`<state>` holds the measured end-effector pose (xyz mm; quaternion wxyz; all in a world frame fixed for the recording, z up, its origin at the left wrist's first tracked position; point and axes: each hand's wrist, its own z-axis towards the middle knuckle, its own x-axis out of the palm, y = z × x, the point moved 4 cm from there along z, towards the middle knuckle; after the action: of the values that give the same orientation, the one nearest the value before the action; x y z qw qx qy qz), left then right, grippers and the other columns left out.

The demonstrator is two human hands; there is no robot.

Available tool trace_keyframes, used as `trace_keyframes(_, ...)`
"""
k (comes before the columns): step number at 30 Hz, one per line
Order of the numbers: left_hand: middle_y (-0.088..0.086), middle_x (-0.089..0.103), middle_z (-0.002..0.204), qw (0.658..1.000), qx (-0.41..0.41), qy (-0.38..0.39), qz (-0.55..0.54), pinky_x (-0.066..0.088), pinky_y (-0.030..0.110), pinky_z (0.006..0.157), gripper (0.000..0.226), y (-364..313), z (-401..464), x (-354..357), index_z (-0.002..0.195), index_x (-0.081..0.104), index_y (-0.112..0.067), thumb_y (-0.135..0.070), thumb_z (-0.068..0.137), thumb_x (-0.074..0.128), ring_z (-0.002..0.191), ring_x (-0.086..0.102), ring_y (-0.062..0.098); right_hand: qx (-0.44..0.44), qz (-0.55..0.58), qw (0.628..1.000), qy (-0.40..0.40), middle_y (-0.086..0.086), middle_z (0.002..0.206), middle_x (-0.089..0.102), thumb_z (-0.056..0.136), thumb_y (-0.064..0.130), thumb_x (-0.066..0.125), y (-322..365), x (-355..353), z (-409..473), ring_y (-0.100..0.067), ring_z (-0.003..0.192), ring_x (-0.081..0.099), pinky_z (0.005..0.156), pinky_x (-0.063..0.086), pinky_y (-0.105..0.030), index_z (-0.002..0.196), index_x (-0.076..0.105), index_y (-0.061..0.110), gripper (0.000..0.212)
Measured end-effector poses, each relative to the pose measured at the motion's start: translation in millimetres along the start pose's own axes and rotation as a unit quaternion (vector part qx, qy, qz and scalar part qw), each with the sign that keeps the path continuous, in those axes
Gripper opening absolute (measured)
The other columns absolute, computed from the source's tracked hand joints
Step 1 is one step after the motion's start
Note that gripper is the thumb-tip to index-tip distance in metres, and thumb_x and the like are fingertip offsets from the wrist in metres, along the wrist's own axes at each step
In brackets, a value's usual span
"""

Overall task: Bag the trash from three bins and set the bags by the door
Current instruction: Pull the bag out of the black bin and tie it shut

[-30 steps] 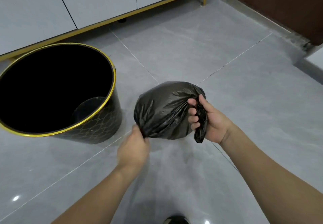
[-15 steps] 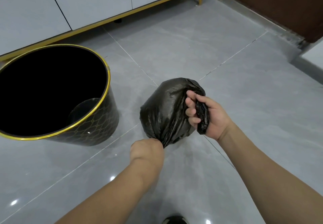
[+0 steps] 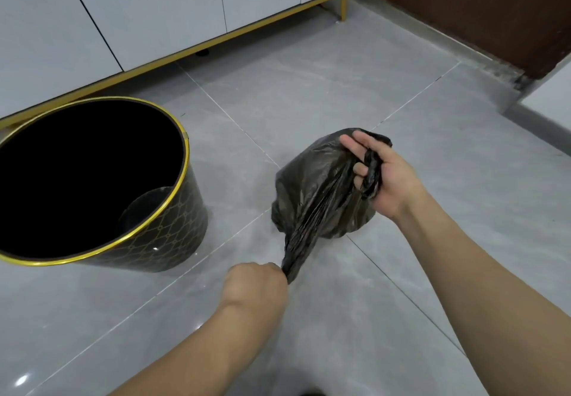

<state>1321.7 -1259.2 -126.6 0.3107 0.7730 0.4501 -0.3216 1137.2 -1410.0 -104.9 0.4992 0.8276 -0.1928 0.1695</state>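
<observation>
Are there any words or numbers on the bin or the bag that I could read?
None to read here.
The black bin has only a gold lattice pattern and a gold rim, no letters.
The black trash bag is plain.
The white cabinet doors carry no label.

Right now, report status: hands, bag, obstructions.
Left hand grips bag's stretched tail. Right hand grips the other twisted end. Black trash bag out of bin, untied. Nothing in the way.

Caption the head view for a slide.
Both hands, left and right, pull the black trash bag ends apart beside the empty gold-rimmed bin.
</observation>
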Motion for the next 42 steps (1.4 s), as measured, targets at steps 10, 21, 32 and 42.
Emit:
trace_keyframes(10, 0.005, 0.063, 0.098, 0.967, 0.007, -0.012, -0.256, 0.045, 0.033, 0.07, 0.019, 52, -18, -11, 0.099, 0.051, -0.019, -0.025, 0.093, 0.035, 0.088, 0.059, 0.026, 0.045, -0.24, 0.962, 0.122, -0.006, 0.125, 0.067, 0.094, -0.004, 0.043, -58, 25, -16, -0.012, 0.043, 0.042, 0.049, 0.041, -0.02, 0.132, 0.048, 0.011, 0.041)
trace_keyframes(21, -0.008, 0.065, 0.092, 0.884, -0.081, -0.001, -0.46, 0.056, 0.035, 0.076, 0.097, 57, -22, 7, 0.135, 0.024, -0.027, -0.066, 0.056, 0.064, 0.083, 0.065, 0.014, 0.047, -0.25, 0.966, 0.053, -0.005, 0.106, 0.074, 0.094, 0.007, 0.052, -72, 27, -6, -0.011, 0.041, 0.04, 0.046, 0.036, -0.021, 0.124, 0.056, 0.011, 0.031)
trace_keyframes(32, 0.011, 0.064, 0.107, 0.982, 0.126, -0.141, -0.019, 0.031, 0.033, 0.065, 0.044, 11, -8, 0, 0.129, 0.044, -0.01, 0.0, 0.087, 0.042, 0.094, 0.065, 0.032, -0.006, -0.291, 0.954, 0.069, 0.005, 0.125, 0.062, 0.096, 0.001, 0.045, -66, 38, -5, -0.01, 0.044, 0.045, 0.054, 0.042, -0.021, 0.119, 0.058, 0.012, 0.029)
trace_keyframes(42, 0.011, 0.062, 0.088, 0.982, 0.071, -0.175, -0.026, 0.029, 0.034, 0.062, 0.026, 41, -21, 16, 0.114, 0.042, -0.011, -0.018, 0.089, 0.046, 0.076, 0.06, 0.026, 0.013, -0.297, 0.953, 0.056, -0.004, 0.115, 0.068, 0.093, -0.001, 0.052, -73, 49, -5, -0.006, 0.039, 0.043, 0.045, 0.035, -0.02, 0.127, 0.05, 0.012, 0.037)
